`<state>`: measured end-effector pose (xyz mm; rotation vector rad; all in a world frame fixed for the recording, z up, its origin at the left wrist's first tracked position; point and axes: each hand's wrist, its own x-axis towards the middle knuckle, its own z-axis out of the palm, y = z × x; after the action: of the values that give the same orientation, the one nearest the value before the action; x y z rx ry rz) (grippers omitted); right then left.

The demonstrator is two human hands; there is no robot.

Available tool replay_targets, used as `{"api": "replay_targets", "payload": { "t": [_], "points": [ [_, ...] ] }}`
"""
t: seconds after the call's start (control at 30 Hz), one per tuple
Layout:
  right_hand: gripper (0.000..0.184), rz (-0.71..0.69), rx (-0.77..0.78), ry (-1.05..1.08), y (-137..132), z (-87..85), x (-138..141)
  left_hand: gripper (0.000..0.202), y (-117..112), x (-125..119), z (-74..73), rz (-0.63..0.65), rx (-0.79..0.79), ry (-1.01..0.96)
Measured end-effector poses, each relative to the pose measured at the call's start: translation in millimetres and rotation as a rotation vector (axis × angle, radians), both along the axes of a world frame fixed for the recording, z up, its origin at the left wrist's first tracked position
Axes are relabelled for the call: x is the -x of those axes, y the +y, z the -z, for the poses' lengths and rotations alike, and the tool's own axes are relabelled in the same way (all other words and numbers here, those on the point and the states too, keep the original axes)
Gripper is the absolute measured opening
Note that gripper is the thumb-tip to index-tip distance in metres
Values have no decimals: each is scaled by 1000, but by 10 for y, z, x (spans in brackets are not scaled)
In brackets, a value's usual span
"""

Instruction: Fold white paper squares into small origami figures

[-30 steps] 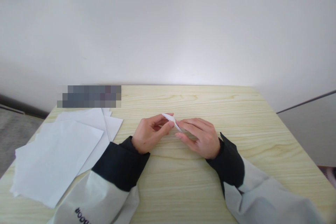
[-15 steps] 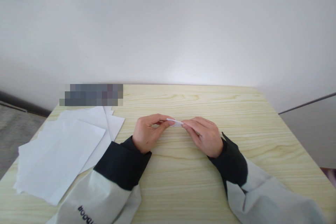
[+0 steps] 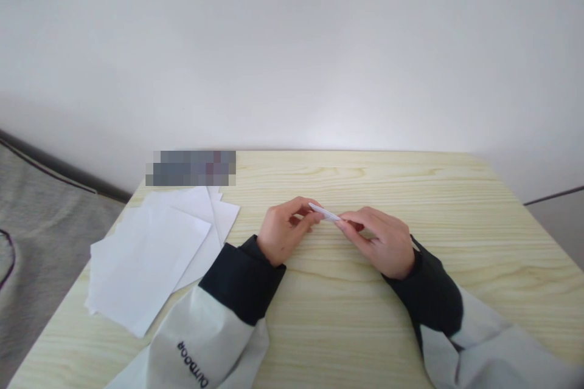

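A small folded piece of white paper (image 3: 325,213) is held between my two hands above the middle of the table. Its left end is pinched by the thumb and fingers of my left hand (image 3: 288,230). My right hand (image 3: 379,237) grips the right end between thumb and fingertips. The paper appears as a thin, narrow strip, tilted with its left end farther from me. My fingertips hide both ends of it.
Loose white paper sheets (image 3: 146,261) lie overlapping on the left of the wood-grain table (image 3: 337,328). Behind them, at the far left corner, is a blurred-out dark item (image 3: 191,168). A white wall (image 3: 319,61) rises at the back edge. Grey fabric (image 3: 50,243) lies beyond the left edge.
The whole view has shifted, so table and hands appear farther right. The folded paper is tilted more steeply, its right end lower and still in both hands.
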<state>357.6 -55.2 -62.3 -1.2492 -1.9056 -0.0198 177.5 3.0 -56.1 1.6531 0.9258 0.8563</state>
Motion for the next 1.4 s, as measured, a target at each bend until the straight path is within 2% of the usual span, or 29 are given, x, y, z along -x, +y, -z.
{"api": "replay_targets", "payload": {
  "t": [0.17, 0.4, 0.57, 0.73, 0.93, 1.17, 1.4],
  "points": [
    [9, 19, 2, -20, 5, -13, 2, 32, 7, -10, 19, -70, 42, -39],
    [8, 7, -5, -14, 2, -24, -2, 23, 12, 2, 19, -15, 13, 24],
    [12, 11, -6, 2, 0, -28, -3, 32, 8, -6, 20, -77, 67, -13],
    [11, -11, -4, -21, 3, -21, -2, 38, -7, 13, 4, 50, 46, 22],
    [16, -180, 87, -80, 8, 19, -17, 33, -11, 24, -11, 7, -40, 100],
    [13, -101, 98, 35, -9, 14, 4, 39, -16, 28, -2, 66, -81, 23],
    [11, -145, 111, 44, -10, -3, -2, 36, -5, 37, -30, 89, -123, 17]
  ]
}}
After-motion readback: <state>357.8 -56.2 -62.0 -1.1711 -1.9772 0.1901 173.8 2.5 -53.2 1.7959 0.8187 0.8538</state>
